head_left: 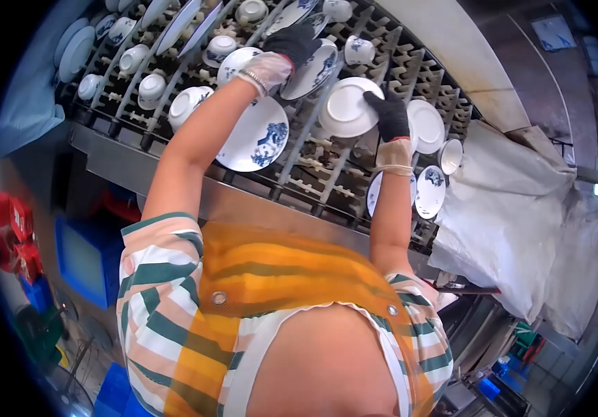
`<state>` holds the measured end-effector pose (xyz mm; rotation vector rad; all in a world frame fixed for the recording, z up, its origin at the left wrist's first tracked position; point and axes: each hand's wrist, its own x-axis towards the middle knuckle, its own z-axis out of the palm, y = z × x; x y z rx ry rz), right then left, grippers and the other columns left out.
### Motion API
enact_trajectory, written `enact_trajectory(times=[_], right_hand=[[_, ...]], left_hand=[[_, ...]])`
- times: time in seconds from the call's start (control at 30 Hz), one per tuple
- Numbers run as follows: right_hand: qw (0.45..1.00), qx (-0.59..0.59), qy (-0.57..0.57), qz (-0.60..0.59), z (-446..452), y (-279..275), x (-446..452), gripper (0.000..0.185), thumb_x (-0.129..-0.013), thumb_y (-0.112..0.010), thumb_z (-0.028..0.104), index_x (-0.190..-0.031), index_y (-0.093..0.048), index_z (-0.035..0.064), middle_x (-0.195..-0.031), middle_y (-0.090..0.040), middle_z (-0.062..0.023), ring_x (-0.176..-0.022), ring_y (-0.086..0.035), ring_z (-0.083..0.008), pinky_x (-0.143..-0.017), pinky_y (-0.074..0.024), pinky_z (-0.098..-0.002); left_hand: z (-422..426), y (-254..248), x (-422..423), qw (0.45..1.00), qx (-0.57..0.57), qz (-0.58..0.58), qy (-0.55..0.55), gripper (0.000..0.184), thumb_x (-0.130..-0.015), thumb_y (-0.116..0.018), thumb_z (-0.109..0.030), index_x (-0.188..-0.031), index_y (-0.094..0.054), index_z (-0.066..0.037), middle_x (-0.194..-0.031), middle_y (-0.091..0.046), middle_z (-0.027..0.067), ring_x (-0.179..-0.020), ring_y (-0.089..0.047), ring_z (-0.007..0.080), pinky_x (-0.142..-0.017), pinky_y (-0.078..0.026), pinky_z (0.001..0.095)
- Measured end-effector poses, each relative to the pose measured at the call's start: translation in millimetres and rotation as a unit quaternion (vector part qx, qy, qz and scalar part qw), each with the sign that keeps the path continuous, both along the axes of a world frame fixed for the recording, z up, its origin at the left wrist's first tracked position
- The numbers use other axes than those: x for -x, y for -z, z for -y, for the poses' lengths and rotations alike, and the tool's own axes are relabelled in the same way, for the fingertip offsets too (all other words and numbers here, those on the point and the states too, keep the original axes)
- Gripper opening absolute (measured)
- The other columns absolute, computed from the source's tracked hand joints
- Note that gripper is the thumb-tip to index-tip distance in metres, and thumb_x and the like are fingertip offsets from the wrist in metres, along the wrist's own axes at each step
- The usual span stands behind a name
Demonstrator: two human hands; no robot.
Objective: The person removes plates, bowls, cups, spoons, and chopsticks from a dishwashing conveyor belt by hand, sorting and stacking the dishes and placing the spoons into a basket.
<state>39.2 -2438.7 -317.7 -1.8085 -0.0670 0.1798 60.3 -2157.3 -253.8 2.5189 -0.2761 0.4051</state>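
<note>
Your right hand (389, 115), in a black glove, is closed at the edge of a plain white, round, glazed dish (350, 108), with dark digits lying over its right rim; those behind it are hidden. The dish shows its underside and foot ring, and it sits among the pegs, just to the left of that hand. It looks like ceramic: rigid, of modest weight, slick on the glaze and likely to chip if knocked. The rim or the raised foot ring should give you the surest hold.

Your left hand (292, 47), also black-gloved, reaches farther out, over the upper edge of a white plate with blue printed decoration (315, 71). Its fingers bunch together from this angle — whether they grip that plate or only touch it, you cannot tell here.

Nearer your body, below your left wrist, leans a large white round plate with a blue print (250, 142). Beyond your right hand stand a plain white plate (426, 126), a small white bowl (450, 156) and a white oval-looking dish with blue decoration (430, 191). All of these sit in a rack of pale pegs and grey rods (410, 69), with a white blue-printed cup (359, 51) between and above your hands. A pale plastic sheet (507, 201) hangs at the right.
</note>
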Motion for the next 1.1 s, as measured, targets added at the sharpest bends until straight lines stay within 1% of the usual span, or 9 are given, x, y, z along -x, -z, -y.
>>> enact_trajectory(times=[0.13, 0.23, 0.3, 0.37, 0.43, 0.6, 0.9, 0.97, 1.1], right_hand=[[0.993, -0.105, 0.048, 0.034, -8.8, -75.6, 40.4, 0.035, -0.072, -0.074, 0.009, -0.102, -0.064, -0.004, -0.087, -0.068, -0.0098, -0.078, -0.061, -0.012, -0.071, -0.0479, -0.0275], [0.959, 0.17, -0.115, 0.194, -4.0, -129.2, 51.5, 0.034, -0.068, -0.075, 0.008, -0.1, -0.066, 0.0027, -0.084, -0.068, -0.0086, -0.075, -0.062, -0.0164, -0.069, -0.0479, -0.0275], [0.804, 0.25, -0.197, 0.502, -11.2, -127.9, 43.1, 0.024, -0.064, -0.07, 0.008, -0.086, -0.068, 0.0146, -0.082, -0.063, -0.0032, -0.08, -0.059, -0.0236, -0.064, -0.0486, -0.032], [0.65, 0.518, -0.292, 0.474, -26.0, -119.9, 40.7, 0.019, -0.066, -0.067, 0.007, -0.082, -0.067, 0.0176, -0.088, -0.062, -0.0002, -0.082, -0.058, -0.0216, -0.063, -0.049, -0.031], [0.702, 0.341, -0.321, 0.537, -18.9, -86.3, 21.0, 0.024, -0.071, -0.062, 0.006, -0.09, -0.067, 0.0189, -0.102, -0.064, -0.001, -0.097, -0.059, -0.021, -0.075, -0.0516, -0.0302], [0.959, 0.157, -0.104, 0.212, 17.9, -51.9, -34.3, 0.028, -0.085, -0.055, 0.01, -0.111, -0.064, 0.0109, -0.107, -0.064, -0.0098, -0.101, -0.06, -0.0178, -0.087, -0.0472, -0.0309], [0.909, 0.331, -0.127, 0.218, -0.7, 75.3, -213.2, 0.056, -0.075, -0.07, 0.04, -0.119, -0.059, 0.0059, -0.101, -0.066, -0.0117, -0.088, -0.062, -0.021, -0.082, -0.0476, -0.032], [0.9, 0.35, -0.22, 0.137, -26.2, -3.2, -157.7, 0.057, -0.075, -0.07, 0.042, -0.116, -0.06, 0.0043, -0.101, -0.066, -0.0106, -0.087, -0.062, -0.0193, -0.082, -0.0464, -0.0327], [0.949, 0.237, -0.181, 0.1, -26.4, 29.5, -178.8, 0.058, -0.073, -0.07, 0.044, -0.116, -0.061, 0.0069, -0.101, -0.067, -0.0111, -0.088, -0.063, -0.0217, -0.081, -0.0467, -0.0338]], left_hand=[[-5.4, -26.4, 40.9, 0.999, -0.012, 0.021, 0.026, 0.046, -0.081, -0.061, -0.038, -0.113, -0.057, -0.004, -0.106, -0.061, 0.0172, -0.098, -0.058, 0.0336, -0.086, -0.046, 0.0402], [-12.9, -55.6, 119.3, 0.994, -0.039, -0.029, 0.098, 0.056, -0.075, -0.072, -0.029, -0.12, -0.05, -0.004, -0.104, -0.059, 0.0174, -0.098, -0.058, 0.033, -0.088, -0.045, 0.0401], [-18.9, -32.2, 153.6, 0.973, -0.097, -0.113, 0.177, 0.066, -0.071, -0.075, -0.033, -0.123, -0.047, -0.004, -0.118, -0.052, 0.0181, -0.107, -0.052, 0.0344, -0.092, -0.043, 0.041], [-4.8, -14.5, 201.1, 0.974, -0.176, -0.05, 0.132, 0.05, -0.069, -0.065, -0.02, -0.116, -0.052, -0.005, -0.112, -0.052, 0.0183, -0.099, -0.054, 0.0347, -0.083, -0.044, 0.044], [-2.0, 24.6, 215.5, 0.963, -0.26, 0.002, 0.069, 0.036, -0.071, -0.058, -0.016, -0.106, -0.056, -0.006, -0.105, -0.054, 0.0154, -0.097, -0.054, 0.0327, -0.08, -0.044, 0.0433], [-8.1, 24.8, 224.1, 0.976, -0.211, 0.034, 0.042, 0.014, -0.073, -0.059, -0.017, -0.083, -0.057, -0.007, -0.088, -0.057, 0.0133, -0.081, -0.056, 0.0307, -0.07, -0.046, 0.0417], [26.0, -69.0, 206.5, 0.991, 0.134, 0.005, -0.009, 0.016, -0.071, -0.065, -0.017, -0.074, -0.058, -0.004, -0.067, -0.056, 0.0165, -0.059, -0.056, 0.0318, -0.055, -0.046, 0.0377], [35.2, -33.4, 193.6, 0.989, 0.138, 0.049, 0.021, 0.018, -0.075, -0.062, -0.018, -0.082, -0.058, -0.002, -0.072, -0.056, 0.0187, -0.066, -0.056, 0.0348, -0.061, -0.046, 0.0422], [59.3, 11.9, 187.3, 0.997, 0.052, -0.048, 0.018, 0.023, -0.076, -0.064, -0.025, -0.082, -0.058, -0.003, -0.077, -0.057, 0.0182, -0.071, -0.057, 0.0369, -0.064, -0.045, 0.0436]])
